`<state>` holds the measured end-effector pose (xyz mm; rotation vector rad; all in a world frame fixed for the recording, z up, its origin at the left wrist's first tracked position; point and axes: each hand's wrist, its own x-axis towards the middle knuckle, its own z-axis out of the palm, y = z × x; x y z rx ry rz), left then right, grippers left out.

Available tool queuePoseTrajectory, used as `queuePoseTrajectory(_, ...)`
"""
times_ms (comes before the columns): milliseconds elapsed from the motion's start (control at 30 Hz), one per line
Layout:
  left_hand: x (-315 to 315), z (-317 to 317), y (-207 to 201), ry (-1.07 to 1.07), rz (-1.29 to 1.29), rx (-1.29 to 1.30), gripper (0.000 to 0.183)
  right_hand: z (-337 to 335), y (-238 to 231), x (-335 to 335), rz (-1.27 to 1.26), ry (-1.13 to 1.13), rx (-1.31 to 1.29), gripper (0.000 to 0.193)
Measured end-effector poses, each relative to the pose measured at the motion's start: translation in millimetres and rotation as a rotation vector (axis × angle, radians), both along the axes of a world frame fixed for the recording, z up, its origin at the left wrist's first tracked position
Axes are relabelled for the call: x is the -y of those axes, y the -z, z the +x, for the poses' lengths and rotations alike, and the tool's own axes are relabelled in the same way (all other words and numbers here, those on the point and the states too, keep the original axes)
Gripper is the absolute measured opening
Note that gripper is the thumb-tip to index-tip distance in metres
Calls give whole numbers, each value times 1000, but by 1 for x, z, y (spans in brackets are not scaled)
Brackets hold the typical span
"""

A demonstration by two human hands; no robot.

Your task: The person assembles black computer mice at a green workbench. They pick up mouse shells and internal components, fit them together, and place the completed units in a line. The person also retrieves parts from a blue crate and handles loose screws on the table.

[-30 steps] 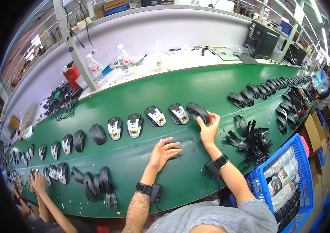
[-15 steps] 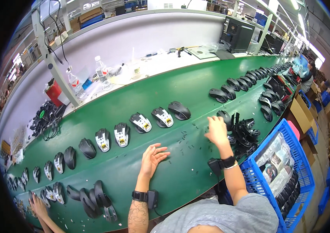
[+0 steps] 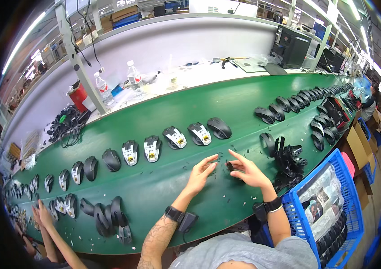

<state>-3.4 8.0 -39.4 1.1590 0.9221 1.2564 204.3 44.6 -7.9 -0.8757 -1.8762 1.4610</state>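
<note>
My left hand [image 3: 200, 174] hovers over the green table with its fingers stretched out and apart, holding nothing I can see. Facing it, my right hand [image 3: 252, 174] holds a small black part [image 3: 230, 166] between thumb and fingers, index finger extended; the part's exact kind is too small to tell. Small black plastic pieces [image 3: 233, 195] lie scattered beneath and around both hands. Right of my right hand are a pile of black mouse shells [image 3: 285, 160] and a dark curved shell [image 3: 267, 144]. Beyond my hands, a black mouse [image 3: 219, 128] ends a row with opened mice [image 3: 199, 134] showing white insides.
A blue crate [image 3: 293, 204] with bagged and black parts stands at my right. More mice [image 3: 264, 115] line the far right. Black shells [image 3: 104, 218] lie at the left front, near a co-worker's hands [image 3: 43, 216]. Bottles [image 3: 134, 75] stand on the back ledge.
My right hand has come left from beside the shell pile, now with a small black part. My left hand has moved right toward it. The whole view has shifted slightly.
</note>
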Motion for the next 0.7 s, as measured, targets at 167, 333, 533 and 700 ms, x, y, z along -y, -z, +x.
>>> queuePoseTrajectory(167,-16,2,6,-165,-152,58,26,-23,5,-21,-138,-101,-125,61)
queuePoseTrajectory(333,-14,-10,11,-203,-281,230,22,-43,3,-33,-9,11,-98,46)
queuePoseTrajectory(533,-17,-11,-10,-437,-224,255,16,-64,-26,-21,527,34,193,66)
queuePoseTrajectory(700,-39,-13,-29,-417,-134,180,15,-72,-18,-33,426,123,-39,63)
